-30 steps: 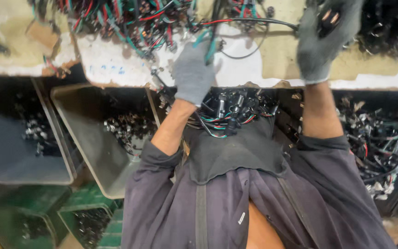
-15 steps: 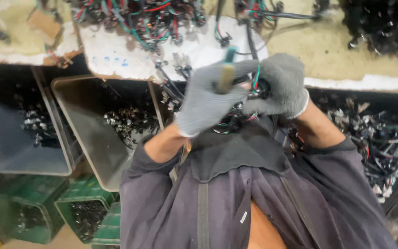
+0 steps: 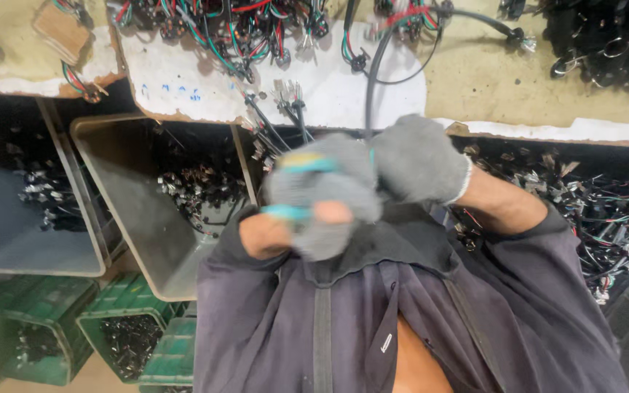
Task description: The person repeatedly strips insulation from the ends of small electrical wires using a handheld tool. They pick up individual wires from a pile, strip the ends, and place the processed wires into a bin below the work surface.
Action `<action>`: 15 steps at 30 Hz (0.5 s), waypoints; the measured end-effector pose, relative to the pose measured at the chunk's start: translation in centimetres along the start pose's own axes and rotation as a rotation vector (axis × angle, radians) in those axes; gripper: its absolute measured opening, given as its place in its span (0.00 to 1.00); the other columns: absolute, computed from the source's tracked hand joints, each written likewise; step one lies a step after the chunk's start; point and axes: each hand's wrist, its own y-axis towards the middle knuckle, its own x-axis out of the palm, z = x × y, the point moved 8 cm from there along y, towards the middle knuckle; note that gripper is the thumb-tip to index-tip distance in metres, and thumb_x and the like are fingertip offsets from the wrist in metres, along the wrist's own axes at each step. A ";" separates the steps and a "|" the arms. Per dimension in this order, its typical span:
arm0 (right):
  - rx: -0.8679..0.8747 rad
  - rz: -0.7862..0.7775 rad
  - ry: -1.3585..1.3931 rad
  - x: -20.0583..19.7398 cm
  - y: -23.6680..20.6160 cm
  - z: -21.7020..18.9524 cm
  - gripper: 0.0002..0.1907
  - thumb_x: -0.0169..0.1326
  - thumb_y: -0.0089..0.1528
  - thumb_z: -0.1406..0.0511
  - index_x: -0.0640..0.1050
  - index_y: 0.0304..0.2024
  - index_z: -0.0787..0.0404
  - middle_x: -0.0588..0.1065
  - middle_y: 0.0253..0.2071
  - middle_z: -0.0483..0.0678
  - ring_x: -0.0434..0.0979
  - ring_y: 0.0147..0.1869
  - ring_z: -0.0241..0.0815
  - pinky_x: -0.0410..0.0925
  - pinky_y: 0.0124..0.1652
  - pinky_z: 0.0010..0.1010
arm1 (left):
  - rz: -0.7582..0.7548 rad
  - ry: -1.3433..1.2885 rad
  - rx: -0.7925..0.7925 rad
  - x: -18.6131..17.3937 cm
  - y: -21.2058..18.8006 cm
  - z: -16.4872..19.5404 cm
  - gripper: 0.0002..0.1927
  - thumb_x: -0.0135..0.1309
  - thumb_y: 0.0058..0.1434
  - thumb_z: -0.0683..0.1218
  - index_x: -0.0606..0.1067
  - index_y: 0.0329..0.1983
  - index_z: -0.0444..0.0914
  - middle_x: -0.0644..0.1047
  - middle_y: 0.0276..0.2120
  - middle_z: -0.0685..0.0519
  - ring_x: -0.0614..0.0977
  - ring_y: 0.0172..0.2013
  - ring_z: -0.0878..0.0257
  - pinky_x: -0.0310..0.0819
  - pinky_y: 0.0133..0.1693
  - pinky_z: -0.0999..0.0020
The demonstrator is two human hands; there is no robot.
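Observation:
Both my hands wear grey knit gloves and meet in front of my chest. My left hand [image 3: 318, 196] is blurred by motion and is closed around a tool with teal handles [image 3: 285, 212]. My right hand [image 3: 416, 160] is closed on a black cable [image 3: 373, 80] that runs up over the worktable edge to a bundle of coloured wires [image 3: 234, 25]. Several short wire ends with metal terminals [image 3: 282, 105] lie on the white board just above my hands.
A worn worktable [image 3: 475, 80] spans the top. Below it stand open grey bins [image 3: 140, 218] holding small black parts, and green crates [image 3: 38, 327] at the lower left. A pile of black wire harnesses [image 3: 591, 211] fills the bin at the right.
My right hand came down from the table's far side and joined my left hand at my chest, pulling the black cable along. My left hand has turned and moves fast, blurred.

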 end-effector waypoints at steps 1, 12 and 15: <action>-0.003 -0.044 -0.003 0.3 0.2 -0.2 0.16 0.65 0.41 0.53 0.78 0.24 0.54 0.75 0.22 0.51 0.76 0.29 0.58 0.68 0.31 0.47 | -0.110 0.301 0.125 1.1 0.6 0.5 0.19 0.60 0.64 0.53 0.74 0.52 0.38 0.76 0.43 0.52 0.78 0.41 0.65 0.73 0.40 0.70; 0.013 0.631 0.483 -4.8 -3.2 4.1 0.18 0.56 0.58 0.73 0.74 0.51 0.65 0.76 0.49 0.56 0.78 0.52 0.57 0.72 0.51 0.44 | 0.489 1.388 0.917 2.8 3.4 12.7 0.10 0.65 0.68 0.49 0.80 0.49 0.42 0.79 0.41 0.55 0.83 0.36 0.60 0.79 0.37 0.66; 0.196 0.470 0.446 -3.6 -4.4 5.5 0.24 0.54 0.56 0.80 0.79 0.51 0.55 0.79 0.45 0.50 0.80 0.50 0.51 0.73 0.50 0.40 | 0.946 2.023 0.746 -2.2 2.1 14.2 0.16 0.72 0.61 0.51 0.81 0.47 0.43 0.76 0.40 0.51 0.82 0.38 0.52 0.78 0.38 0.60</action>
